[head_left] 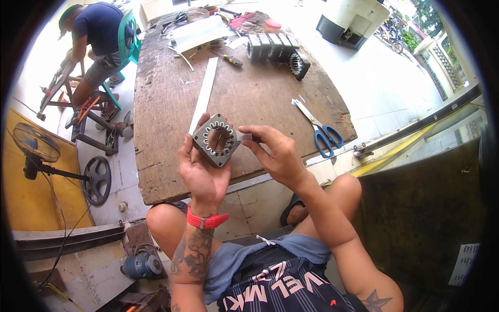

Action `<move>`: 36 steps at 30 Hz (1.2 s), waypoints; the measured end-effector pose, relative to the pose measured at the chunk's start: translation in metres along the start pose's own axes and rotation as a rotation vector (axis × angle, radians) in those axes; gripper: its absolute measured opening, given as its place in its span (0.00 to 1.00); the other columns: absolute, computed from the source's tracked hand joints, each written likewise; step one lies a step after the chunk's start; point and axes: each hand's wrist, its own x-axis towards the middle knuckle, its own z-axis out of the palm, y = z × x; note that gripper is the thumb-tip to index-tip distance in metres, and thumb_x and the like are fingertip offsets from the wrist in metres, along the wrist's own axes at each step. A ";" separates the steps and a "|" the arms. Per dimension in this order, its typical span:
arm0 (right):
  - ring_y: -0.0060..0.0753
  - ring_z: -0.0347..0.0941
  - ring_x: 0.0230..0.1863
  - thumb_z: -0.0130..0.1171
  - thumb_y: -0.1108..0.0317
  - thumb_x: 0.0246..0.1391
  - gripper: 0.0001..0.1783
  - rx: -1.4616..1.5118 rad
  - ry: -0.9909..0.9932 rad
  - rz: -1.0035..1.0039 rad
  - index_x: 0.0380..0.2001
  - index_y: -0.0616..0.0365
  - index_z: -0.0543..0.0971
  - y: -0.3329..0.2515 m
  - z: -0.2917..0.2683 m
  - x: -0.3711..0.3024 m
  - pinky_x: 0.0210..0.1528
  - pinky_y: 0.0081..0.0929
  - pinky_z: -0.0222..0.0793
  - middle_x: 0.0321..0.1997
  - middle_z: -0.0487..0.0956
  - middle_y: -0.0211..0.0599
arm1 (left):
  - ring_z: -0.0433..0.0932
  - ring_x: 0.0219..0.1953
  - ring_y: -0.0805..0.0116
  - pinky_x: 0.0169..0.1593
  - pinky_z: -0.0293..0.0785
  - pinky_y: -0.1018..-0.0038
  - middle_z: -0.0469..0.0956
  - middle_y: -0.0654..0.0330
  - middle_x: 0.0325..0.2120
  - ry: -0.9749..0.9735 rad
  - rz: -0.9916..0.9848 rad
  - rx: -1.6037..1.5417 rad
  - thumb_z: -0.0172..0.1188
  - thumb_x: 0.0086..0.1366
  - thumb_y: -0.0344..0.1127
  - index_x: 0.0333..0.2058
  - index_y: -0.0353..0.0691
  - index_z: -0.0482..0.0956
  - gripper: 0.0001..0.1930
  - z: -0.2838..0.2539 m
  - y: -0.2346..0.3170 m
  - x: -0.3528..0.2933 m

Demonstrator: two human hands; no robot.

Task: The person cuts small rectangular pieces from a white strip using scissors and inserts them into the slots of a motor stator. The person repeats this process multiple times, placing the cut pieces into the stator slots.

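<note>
metal block [231,147], slotted, lies in the left hand [206,178] while the right hand [279,153] pinches a grey strip [245,137].

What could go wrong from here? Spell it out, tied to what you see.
The small pale strip, pinched by the right hand's grip beside the metal block, might slip or bend.
The block, held in the left hand's grip above the table, could drop if that hold loosens.
The scissors, lying near the table's edge, might get knocked off.
</note>
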 end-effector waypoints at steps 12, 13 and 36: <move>0.45 0.79 0.44 0.70 0.74 0.55 0.14 -0.211 0.008 -0.168 0.44 0.57 0.81 0.004 0.008 0.001 0.45 0.39 0.79 0.43 0.80 0.39 | 0.76 0.62 0.64 0.67 0.70 0.65 0.78 0.53 0.60 -0.012 0.090 0.181 0.40 0.81 0.54 0.71 0.38 0.65 0.31 0.008 -0.009 -0.007; 0.45 0.80 0.45 0.69 0.75 0.55 0.14 -0.194 -0.005 -0.160 0.44 0.57 0.81 0.003 0.009 0.000 0.46 0.39 0.79 0.43 0.80 0.40 | 0.76 0.63 0.63 0.69 0.69 0.64 0.77 0.51 0.61 -0.026 0.098 0.194 0.40 0.81 0.54 0.72 0.37 0.65 0.32 0.007 -0.009 -0.007; 0.51 0.79 0.55 0.68 0.64 0.64 0.20 -0.028 -0.054 -0.019 0.57 0.57 0.83 -0.005 0.015 -0.011 0.56 0.41 0.77 0.53 0.81 0.47 | 0.68 0.71 0.50 0.75 0.63 0.56 0.71 0.43 0.67 -0.006 0.083 0.125 0.40 0.80 0.57 0.73 0.39 0.63 0.34 0.000 0.001 -0.002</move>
